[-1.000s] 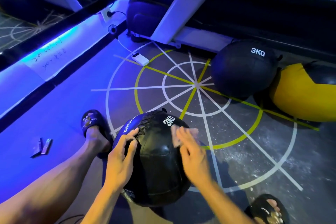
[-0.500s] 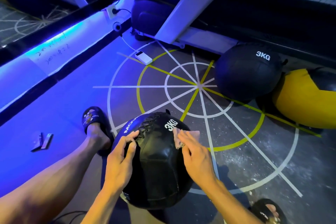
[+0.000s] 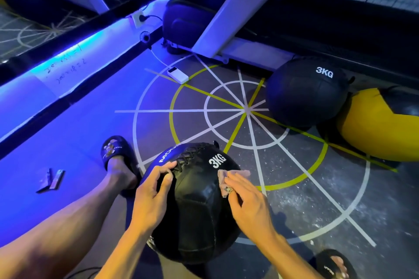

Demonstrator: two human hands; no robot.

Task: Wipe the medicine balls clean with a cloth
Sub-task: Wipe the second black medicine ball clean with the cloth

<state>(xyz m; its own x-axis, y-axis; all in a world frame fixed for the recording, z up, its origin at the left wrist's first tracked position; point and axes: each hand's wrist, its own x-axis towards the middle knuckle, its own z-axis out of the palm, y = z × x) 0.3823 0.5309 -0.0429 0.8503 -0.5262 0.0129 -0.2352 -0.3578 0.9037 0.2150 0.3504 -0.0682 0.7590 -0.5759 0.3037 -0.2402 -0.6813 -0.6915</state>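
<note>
A black laced medicine ball (image 3: 195,206) marked 3KG sits on the floor between my legs. My left hand (image 3: 152,197) rests on its left side, fingers spread and lightly bent over the lacing. My right hand (image 3: 244,201) presses a small pinkish cloth (image 3: 226,179) flat against the ball's upper right side, fingers mostly straight. A second black 3KG ball (image 3: 306,95) lies at the back right, touching a yellow and black ball (image 3: 374,127).
A white power bank (image 3: 178,76) with a cable lies on the floor markings. White machine legs (image 3: 226,18) stand behind. Small flat items (image 3: 53,180) lie at the left. My sandalled feet (image 3: 118,156) flank the ball. A blue-lit ledge (image 3: 68,68) runs along the left.
My right hand has slid the cloth slightly down the ball's right side. The left hand stays in place on the lacing. The camera view has shifted a little.
</note>
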